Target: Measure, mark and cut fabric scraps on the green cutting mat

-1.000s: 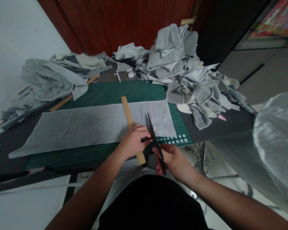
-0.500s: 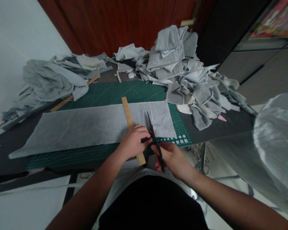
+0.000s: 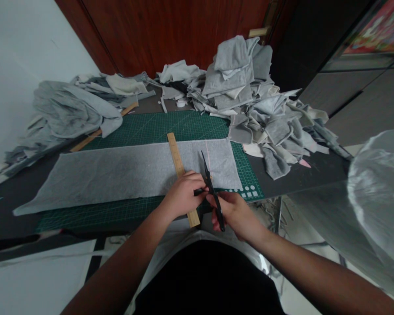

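A long grey fabric piece (image 3: 118, 173) lies flat, with a pink line across its right part. My right hand (image 3: 233, 212) grips black scissors (image 3: 219, 212), blades pointing away over the fabric. Beside the scissors, my left hand (image 3: 185, 197) rests at the fabric's near edge with curled fingers. A short black piece shows at its fingertips; I cannot tell whether it belongs to the scissors or is a separate thing. A wooden ruler (image 3: 174, 151) lies across the fabric, passing under my left hand. A small yellowish spot shows by the blades.
Beneath the fabric lies a green cutting mat (image 3: 184, 122) on a dark table (image 3: 272, 183). Grey fabric scraps (image 3: 233, 83) are heaped at the back right, and more cloth (image 3: 68, 109) lies at the left. A translucent plastic bag (image 3: 381, 188) stands at the right.
The scissors and my right hand have shifted very slightly, with the handle end a little higher. My left hand, the ruler and the fabric stay essentially in place.
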`<state>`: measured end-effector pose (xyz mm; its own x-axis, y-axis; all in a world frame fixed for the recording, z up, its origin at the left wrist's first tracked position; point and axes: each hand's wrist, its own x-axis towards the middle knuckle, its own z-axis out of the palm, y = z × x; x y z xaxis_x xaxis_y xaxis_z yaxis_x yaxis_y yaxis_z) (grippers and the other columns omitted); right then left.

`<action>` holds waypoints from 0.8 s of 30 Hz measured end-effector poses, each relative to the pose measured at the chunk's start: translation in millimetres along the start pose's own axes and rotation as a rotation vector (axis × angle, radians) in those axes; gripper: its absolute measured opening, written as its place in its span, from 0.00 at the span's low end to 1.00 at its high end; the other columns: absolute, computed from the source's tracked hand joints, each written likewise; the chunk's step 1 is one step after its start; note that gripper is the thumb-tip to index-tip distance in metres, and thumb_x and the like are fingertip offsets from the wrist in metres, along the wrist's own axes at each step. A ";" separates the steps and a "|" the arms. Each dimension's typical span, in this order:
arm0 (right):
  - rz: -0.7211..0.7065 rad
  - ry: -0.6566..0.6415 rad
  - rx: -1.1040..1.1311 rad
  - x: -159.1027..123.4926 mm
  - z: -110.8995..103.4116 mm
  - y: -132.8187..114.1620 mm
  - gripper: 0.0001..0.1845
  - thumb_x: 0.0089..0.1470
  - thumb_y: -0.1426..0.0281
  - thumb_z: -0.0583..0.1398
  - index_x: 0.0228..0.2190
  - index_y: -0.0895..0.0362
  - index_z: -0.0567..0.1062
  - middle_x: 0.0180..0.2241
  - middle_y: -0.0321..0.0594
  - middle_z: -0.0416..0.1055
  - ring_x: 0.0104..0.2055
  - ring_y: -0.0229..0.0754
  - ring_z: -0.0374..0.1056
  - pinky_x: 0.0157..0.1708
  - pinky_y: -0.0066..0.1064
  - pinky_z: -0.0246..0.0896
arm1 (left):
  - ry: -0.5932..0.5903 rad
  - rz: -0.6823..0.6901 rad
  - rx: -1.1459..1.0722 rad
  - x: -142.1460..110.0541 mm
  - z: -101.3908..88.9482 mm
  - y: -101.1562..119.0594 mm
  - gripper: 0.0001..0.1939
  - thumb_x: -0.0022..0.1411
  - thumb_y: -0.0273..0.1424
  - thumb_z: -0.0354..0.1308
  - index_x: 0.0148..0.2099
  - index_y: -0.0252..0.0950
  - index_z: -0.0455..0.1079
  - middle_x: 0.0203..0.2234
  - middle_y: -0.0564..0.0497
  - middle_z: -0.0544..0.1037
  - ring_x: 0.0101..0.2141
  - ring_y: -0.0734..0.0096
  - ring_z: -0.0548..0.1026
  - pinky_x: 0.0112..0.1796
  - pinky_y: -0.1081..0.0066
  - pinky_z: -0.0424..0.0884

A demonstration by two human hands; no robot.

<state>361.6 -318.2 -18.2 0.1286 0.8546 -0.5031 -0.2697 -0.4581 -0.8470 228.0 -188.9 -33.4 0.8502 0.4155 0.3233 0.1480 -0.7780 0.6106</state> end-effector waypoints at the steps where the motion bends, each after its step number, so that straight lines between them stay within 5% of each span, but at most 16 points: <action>1: -0.005 0.000 0.000 0.8 0.0 -0.8 0.29 0.45 0.45 0.69 0.28 0.57 0.69 0.16 0.35 0.71 0.15 0.34 0.65 0.15 0.23 0.56 | 0.001 -0.007 -0.002 -0.1 0.1 0.1 0.08 0.60 0.19 0.61 0.30 0.36 0.73 0.28 0.53 0.76 0.34 0.67 0.71 0.39 0.66 0.66; 24: -0.044 -0.003 -0.037 14.6 -0.8 -5.1 0.31 0.47 0.42 0.67 0.28 0.58 0.71 0.17 0.36 0.71 0.16 0.36 0.67 0.15 0.24 0.58 | -0.022 -0.049 0.002 -0.5 -0.8 3.1 0.12 0.58 0.16 0.60 0.27 0.35 0.69 0.27 0.53 0.73 0.34 0.67 0.70 0.38 0.67 0.67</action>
<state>365.6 -303.6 -21.3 0.1364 0.8748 -0.4648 -0.2281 -0.4289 -0.8741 227.6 -191.1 -31.1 0.8529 0.4428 0.2766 0.1912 -0.7579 0.6237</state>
